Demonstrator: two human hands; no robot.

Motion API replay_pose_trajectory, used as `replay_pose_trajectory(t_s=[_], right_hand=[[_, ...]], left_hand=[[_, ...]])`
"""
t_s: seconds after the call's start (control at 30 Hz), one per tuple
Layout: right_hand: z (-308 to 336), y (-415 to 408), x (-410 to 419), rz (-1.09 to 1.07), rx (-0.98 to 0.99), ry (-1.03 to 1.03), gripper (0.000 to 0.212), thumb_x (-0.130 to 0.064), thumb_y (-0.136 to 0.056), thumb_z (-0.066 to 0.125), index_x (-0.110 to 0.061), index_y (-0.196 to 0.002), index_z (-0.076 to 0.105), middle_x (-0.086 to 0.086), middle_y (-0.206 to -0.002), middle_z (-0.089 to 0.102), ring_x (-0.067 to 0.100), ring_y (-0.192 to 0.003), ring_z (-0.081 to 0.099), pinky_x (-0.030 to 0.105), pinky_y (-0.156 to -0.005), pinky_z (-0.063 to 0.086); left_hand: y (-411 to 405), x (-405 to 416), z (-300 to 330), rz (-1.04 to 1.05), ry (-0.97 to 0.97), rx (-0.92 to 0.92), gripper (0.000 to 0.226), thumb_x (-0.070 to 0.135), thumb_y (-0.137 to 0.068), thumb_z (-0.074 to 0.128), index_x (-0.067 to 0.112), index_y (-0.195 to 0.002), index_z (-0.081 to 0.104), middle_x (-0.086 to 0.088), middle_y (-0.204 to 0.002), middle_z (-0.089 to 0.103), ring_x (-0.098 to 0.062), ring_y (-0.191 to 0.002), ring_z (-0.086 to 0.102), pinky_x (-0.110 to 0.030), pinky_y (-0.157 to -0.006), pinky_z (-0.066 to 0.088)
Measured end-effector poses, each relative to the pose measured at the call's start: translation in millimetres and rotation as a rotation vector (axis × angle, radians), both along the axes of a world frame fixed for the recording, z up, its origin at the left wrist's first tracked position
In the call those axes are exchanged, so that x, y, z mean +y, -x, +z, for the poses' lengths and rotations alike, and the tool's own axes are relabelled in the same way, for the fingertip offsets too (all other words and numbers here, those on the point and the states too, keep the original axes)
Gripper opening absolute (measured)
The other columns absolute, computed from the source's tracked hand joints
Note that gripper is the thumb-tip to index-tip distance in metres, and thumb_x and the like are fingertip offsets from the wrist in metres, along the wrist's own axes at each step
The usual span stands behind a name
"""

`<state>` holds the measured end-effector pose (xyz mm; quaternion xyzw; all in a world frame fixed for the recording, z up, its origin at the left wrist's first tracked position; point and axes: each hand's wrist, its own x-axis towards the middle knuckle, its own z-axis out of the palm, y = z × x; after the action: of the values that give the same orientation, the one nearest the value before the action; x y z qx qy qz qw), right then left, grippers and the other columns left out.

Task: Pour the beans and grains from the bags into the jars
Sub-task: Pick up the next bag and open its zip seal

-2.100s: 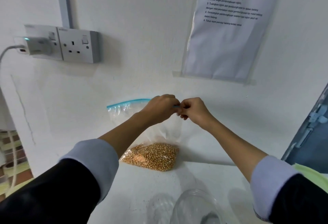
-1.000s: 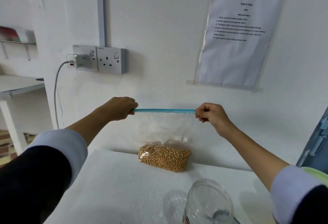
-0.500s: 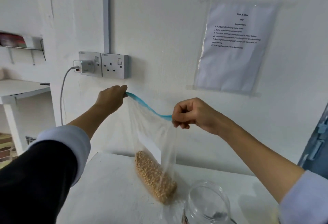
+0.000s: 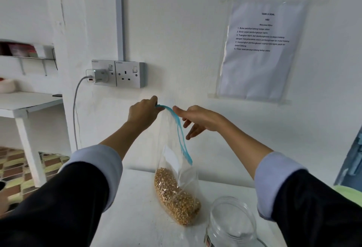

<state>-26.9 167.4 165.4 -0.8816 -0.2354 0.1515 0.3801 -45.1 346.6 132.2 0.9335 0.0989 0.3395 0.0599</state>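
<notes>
While the white table (image 4: 137, 217) spreads below me, the clear jar (image 4: 232, 225) stands open at its near right edge, just beside the bag (image 4: 172, 168). The bag hangs tilted from my left hand (image 4: 143, 113), its grain-filled bottom (image 4: 176, 199) resting on the table. My left fingers curl tight, pinching one end of the blue zip strip (image 4: 181, 135). My right hand (image 4: 197, 119) is beside the strip, fingers loose and spread, gripping nothing.

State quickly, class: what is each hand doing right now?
Left hand: pinches the bag by one end of its blue zip strip.
Right hand: open, fingers spread, holding nothing.
</notes>
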Motion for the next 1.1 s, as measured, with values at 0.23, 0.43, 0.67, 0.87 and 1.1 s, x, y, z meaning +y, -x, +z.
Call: replay_pose_trajectory(t_s=[0.23, 0.43, 0.67, 0.87, 1.1], right_hand=[[-7, 3, 13, 0.0, -0.039, -0.094, 0.011, -0.009, -0.091, 0.055, -0.001, -0.085, 0.058, 0.01, -0.072, 0.06, 0.019, -0.053, 0.061, 0.023, -0.054, 0.053], [-25, 3, 21, 0.019, 0.08, -0.338, 0.036, -0.029, -0.09, 0.065, 0.006, -0.098, 0.065, 0.014, -0.088, 0.067, 0.027, -0.079, 0.066, 0.037, -0.082, 0.058], [-36, 4, 20, 0.129, 0.403, -0.585, 0.022, -0.015, -0.101, 0.044, -0.002, -0.103, 0.062, 0.014, -0.1, 0.065, 0.026, -0.085, 0.068, 0.035, -0.08, 0.058], [-34, 5, 16, 0.107, 0.334, -0.549, 0.005, -0.005, -0.091, 0.06, -0.002, -0.086, 0.062, 0.011, -0.083, 0.066, 0.022, -0.071, 0.067, 0.029, -0.069, 0.059], [-28, 8, 15, 0.006, 0.151, -0.452, 0.015, 0.002, -0.081, 0.07, -0.005, -0.077, 0.057, 0.01, -0.073, 0.064, 0.017, -0.057, 0.064, 0.022, -0.051, 0.055]], left_hand=[[14, -11, -8, 0.028, 0.328, 0.032, 0.038, 0.044, -0.094, 0.052, 0.008, -0.101, 0.046, -0.009, -0.086, 0.059, -0.024, -0.07, 0.057, -0.033, -0.063, 0.046], [52, -34, -17, -0.54, 0.995, 0.186, 0.063, 0.061, -0.09, 0.034, 0.004, -0.08, 0.056, -0.006, -0.063, 0.057, -0.016, -0.049, 0.053, -0.024, -0.047, 0.042], [53, -25, -23, -0.539, 1.095, 0.216, 0.026, 0.024, -0.089, 0.066, 0.004, -0.097, 0.05, -0.01, -0.088, 0.065, -0.022, -0.079, 0.065, -0.042, -0.078, 0.056], [59, -23, -16, -0.551, 1.108, 0.224, 0.016, 0.008, -0.095, 0.049, -0.001, -0.088, 0.061, -0.014, -0.085, 0.068, -0.018, -0.065, 0.07, -0.026, -0.058, 0.058], [57, -21, -12, -0.417, 0.903, 0.288, 0.006, 0.011, -0.092, 0.059, 0.006, -0.088, 0.059, -0.005, -0.07, 0.062, -0.006, -0.047, 0.06, -0.016, -0.047, 0.05]])
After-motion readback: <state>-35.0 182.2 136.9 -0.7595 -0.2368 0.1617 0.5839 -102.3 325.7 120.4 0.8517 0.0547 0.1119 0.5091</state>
